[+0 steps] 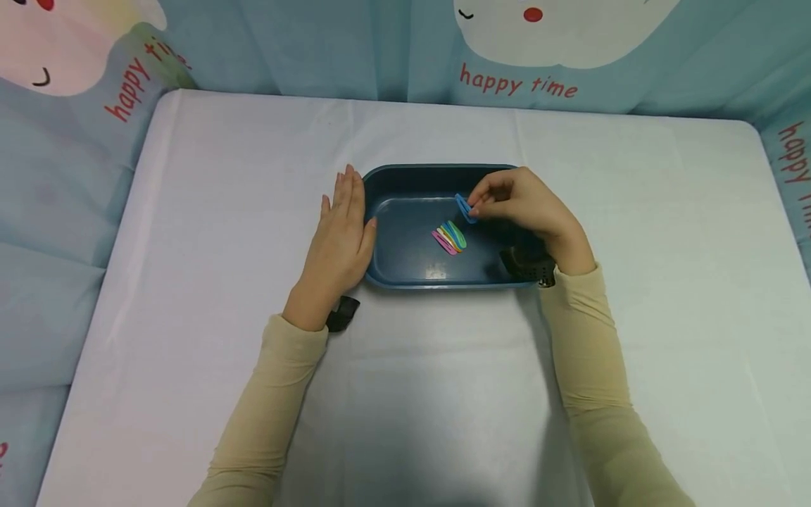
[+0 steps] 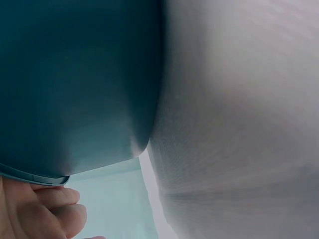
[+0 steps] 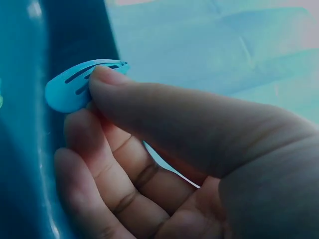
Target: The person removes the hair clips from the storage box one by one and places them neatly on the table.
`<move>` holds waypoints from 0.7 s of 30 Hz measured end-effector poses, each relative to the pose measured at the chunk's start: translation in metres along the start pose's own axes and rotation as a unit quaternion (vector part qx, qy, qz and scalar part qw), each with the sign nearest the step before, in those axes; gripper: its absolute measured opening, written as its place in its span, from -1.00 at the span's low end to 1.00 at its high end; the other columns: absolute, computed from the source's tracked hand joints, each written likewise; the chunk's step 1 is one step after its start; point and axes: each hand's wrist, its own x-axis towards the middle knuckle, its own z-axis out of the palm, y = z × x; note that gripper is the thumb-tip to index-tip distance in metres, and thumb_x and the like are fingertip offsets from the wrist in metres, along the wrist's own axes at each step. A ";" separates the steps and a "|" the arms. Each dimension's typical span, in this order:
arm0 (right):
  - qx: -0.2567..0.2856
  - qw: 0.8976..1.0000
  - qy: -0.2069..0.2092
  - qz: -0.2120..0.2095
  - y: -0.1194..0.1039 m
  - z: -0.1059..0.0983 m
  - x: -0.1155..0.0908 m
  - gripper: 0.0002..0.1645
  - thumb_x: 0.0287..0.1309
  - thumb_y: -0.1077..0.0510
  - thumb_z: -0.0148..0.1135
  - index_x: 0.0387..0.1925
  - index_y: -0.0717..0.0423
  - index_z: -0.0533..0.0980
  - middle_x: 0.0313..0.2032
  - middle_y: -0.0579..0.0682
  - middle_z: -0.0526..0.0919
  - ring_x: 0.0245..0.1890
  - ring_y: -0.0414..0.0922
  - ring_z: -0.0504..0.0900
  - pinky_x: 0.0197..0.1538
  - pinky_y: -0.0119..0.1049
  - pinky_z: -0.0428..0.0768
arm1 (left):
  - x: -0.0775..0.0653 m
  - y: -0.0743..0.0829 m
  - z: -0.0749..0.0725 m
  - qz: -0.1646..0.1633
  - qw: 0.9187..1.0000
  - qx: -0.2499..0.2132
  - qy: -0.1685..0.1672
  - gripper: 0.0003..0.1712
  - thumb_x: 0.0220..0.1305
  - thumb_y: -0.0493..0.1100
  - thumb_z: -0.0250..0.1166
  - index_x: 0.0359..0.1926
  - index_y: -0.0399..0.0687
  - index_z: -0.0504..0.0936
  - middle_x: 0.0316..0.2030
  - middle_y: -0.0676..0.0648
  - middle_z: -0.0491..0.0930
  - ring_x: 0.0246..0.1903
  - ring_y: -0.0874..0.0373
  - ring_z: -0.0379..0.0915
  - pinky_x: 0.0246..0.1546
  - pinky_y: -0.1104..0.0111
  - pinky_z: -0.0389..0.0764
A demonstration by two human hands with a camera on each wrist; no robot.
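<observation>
A blue snap hair clip (image 1: 465, 209) is pinched between the thumb and fingers of my right hand (image 1: 529, 208), above the right part of a dark blue tray (image 1: 405, 271). In the right wrist view the hair clip (image 3: 67, 92) shows its slots and rounded end, with the thumb (image 3: 114, 87) over its other end. Several hair clips (image 1: 449, 238) in pink, yellow, white, blue and green lie side by side on the tray's floor. My left hand (image 1: 342, 232) rests with straight fingers along the tray's left end; the left wrist view shows fingers (image 2: 50, 211) by the rim.
The tray stands on a white cloth-covered table (image 1: 412, 394). A light blue curtain (image 1: 317, 49) with cloud faces and red lettering surrounds the table's back and sides. Black straps (image 1: 343, 314) sit at both wrists.
</observation>
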 end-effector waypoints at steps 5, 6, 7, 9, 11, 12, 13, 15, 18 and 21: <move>0.014 1.000 0.014 -0.018 0.003 -0.001 -0.002 -0.90 0.12 0.35 0.26 -0.32 0.36 0.60 -0.44 0.02 0.65 -0.40 -0.12 0.59 -0.25 -0.40 0.53 | 0.001 -0.002 0.002 0.003 1.000 -0.004 0.001 -0.30 0.48 -0.11 -0.19 0.43 -0.39 -0.23 0.45 -0.25 -0.33 0.43 -0.04 -0.46 0.34 -0.02 -0.26; 0.014 1.000 0.017 -0.021 0.003 -0.001 -0.001 -0.91 0.11 0.35 0.27 -0.33 0.36 0.60 -0.44 0.02 0.65 -0.40 -0.11 0.59 -0.25 -0.40 0.53 | 0.001 -0.002 0.002 0.004 1.000 -0.005 0.002 -0.30 0.47 -0.11 -0.19 0.43 -0.40 -0.23 0.45 -0.26 -0.32 0.43 -0.05 -0.46 0.34 -0.01 -0.26; 0.014 0.999 0.020 -0.024 0.002 -0.002 -0.001 -0.91 0.11 0.35 0.27 -0.33 0.35 0.60 -0.44 0.02 0.64 -0.41 -0.10 0.59 -0.25 -0.40 0.53 | 0.001 -0.002 0.001 0.004 1.000 -0.003 0.005 -0.30 0.47 -0.12 -0.19 0.43 -0.39 -0.23 0.45 -0.26 -0.32 0.43 -0.05 -0.46 0.34 -0.01 -0.26; 0.022 0.999 0.028 -0.028 0.001 -0.002 -0.002 -0.91 0.10 0.36 0.28 -0.34 0.35 0.60 -0.45 0.03 0.64 -0.42 -0.06 0.58 -0.25 -0.39 0.55 | 0.001 -0.002 0.000 0.003 1.000 -0.006 0.008 -0.30 0.47 -0.13 -0.17 0.43 -0.40 -0.22 0.45 -0.27 -0.30 0.43 -0.04 -0.46 0.34 -0.01 -0.27; 0.030 0.998 0.040 -0.031 -0.001 -0.003 -0.003 -0.92 0.08 0.37 0.29 -0.35 0.35 0.60 -0.47 0.04 0.63 -0.43 0.00 0.58 -0.25 -0.37 0.57 | 0.001 -0.002 0.000 0.003 1.000 -0.006 0.009 -0.30 0.46 -0.14 -0.16 0.43 -0.40 -0.22 0.45 -0.28 -0.29 0.43 -0.04 -0.46 0.34 -0.02 -0.26; 0.034 0.998 0.045 -0.032 -0.002 -0.003 -0.003 -0.93 0.07 0.38 0.29 -0.36 0.36 0.60 -0.48 0.04 0.62 -0.43 0.03 0.58 -0.25 -0.36 0.57 | 0.001 -0.002 0.000 0.003 1.000 -0.006 0.010 -0.30 0.46 -0.14 -0.16 0.43 -0.40 -0.21 0.45 -0.28 -0.29 0.43 -0.04 -0.46 0.34 -0.03 -0.26; 0.037 0.998 0.050 -0.033 -0.003 -0.004 -0.004 -0.93 0.06 0.38 0.30 -0.36 0.36 0.60 -0.49 0.04 0.62 -0.43 0.05 0.58 -0.26 -0.36 0.58 | 0.001 -0.002 0.000 0.004 1.000 -0.006 0.010 -0.30 0.46 -0.14 -0.16 0.43 -0.40 -0.21 0.45 -0.28 -0.29 0.43 -0.04 -0.46 0.34 -0.03 -0.26; 0.046 0.997 0.055 -0.034 -0.004 -0.004 -0.005 -0.94 0.06 0.39 0.30 -0.37 0.36 0.60 -0.49 0.04 0.63 -0.43 0.07 0.58 -0.26 -0.35 0.58 | 0.001 -0.002 0.001 0.004 1.000 -0.007 0.011 -0.30 0.46 -0.14 -0.16 0.42 -0.40 -0.21 0.45 -0.28 -0.29 0.43 -0.05 -0.45 0.34 -0.03 -0.26; 0.055 0.996 0.062 -0.031 -0.004 -0.005 -0.007 -0.93 0.05 0.39 0.30 -0.37 0.36 0.60 -0.50 0.03 0.63 -0.43 0.05 0.59 -0.26 -0.36 0.57 | 0.001 -0.002 0.002 0.003 1.000 -0.007 0.011 -0.30 0.46 -0.14 -0.15 0.43 -0.40 -0.21 0.45 -0.27 -0.29 0.43 -0.06 -0.43 0.34 -0.03 -0.26; 0.066 0.995 0.069 -0.026 -0.004 -0.007 -0.009 -0.93 0.04 0.39 0.31 -0.38 0.36 0.60 -0.50 0.03 0.64 -0.43 0.02 0.60 -0.25 -0.37 0.56 | 0.002 -0.002 0.002 0.003 1.000 -0.007 0.011 -0.30 0.46 -0.14 -0.15 0.43 -0.40 -0.20 0.45 -0.27 -0.28 0.43 -0.07 -0.42 0.34 -0.02 -0.25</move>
